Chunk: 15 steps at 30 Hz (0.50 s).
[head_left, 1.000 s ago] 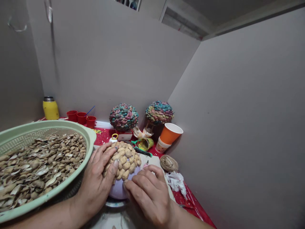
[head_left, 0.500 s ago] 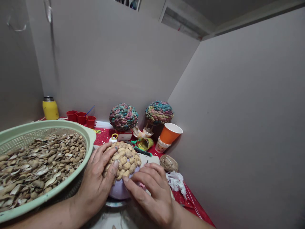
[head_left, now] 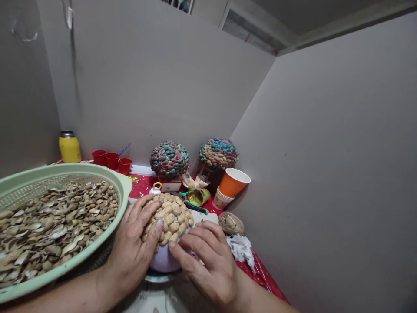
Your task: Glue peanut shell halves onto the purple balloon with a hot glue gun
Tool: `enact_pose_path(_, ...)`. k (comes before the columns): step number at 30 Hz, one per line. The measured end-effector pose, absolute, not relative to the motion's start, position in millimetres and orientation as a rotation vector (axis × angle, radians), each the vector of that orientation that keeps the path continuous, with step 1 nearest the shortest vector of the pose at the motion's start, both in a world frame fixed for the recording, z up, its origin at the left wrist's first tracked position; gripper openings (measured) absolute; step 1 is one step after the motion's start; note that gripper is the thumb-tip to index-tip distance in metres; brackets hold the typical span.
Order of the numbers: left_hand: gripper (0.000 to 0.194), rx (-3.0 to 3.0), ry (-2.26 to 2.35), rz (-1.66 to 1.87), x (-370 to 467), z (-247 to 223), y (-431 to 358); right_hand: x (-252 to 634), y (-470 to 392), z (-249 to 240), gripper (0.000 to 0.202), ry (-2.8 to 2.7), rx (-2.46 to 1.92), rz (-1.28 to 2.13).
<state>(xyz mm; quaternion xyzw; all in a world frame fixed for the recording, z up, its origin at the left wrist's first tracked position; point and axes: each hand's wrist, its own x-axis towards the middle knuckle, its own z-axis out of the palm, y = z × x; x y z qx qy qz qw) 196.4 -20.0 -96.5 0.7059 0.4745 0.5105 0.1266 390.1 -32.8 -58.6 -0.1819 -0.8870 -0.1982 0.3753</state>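
Observation:
A pale purple ball (head_left: 163, 259), its upper part covered with tan peanut shells (head_left: 169, 217), sits in front of me on a round rim or stand (head_left: 162, 278). My left hand (head_left: 138, 243) curves over its left side, fingers on the top and thumb against the shells. From the right, my right hand (head_left: 206, 261) grips the ball with bent fingers, its thumb at the lowest row of shells. Whether a loose shell is under the right fingertips is hidden. To the left, a green colander (head_left: 125, 191) is full of loose peanut shell halves (head_left: 65, 221).
Behind are two multicoloured shell-covered balls (head_left: 169, 158), red cups (head_left: 112, 161), a yellow bottle (head_left: 69, 148), a tipped jar (head_left: 198, 196) and a dark green-tipped tool (head_left: 195, 207). An orange paper cup (head_left: 230, 184), twine (head_left: 231, 223) and white plastic (head_left: 241, 250) lie right. Grey partitions (head_left: 156, 78) enclose the table.
Almost nothing differs. My right hand has shifted very slightly at the ball's edge, and the whole view has moved a little. The left hand keeps its place on the shells.

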Motion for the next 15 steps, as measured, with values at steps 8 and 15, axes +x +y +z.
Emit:
enact_pose_path(8, 0.034, 2.073, 1.364, 1.518, 195.6, -97.9, -19.7, 390.5, -31.7, -59.7, 0.030, -2.290, -0.450, -0.506)
enact_pose_path(15, 0.034, 2.094, 1.347, 1.530, 194.9, -98.9, -17.7, 395.7, -36.5, -63.0, 0.027, -2.247, -0.445, -0.564)
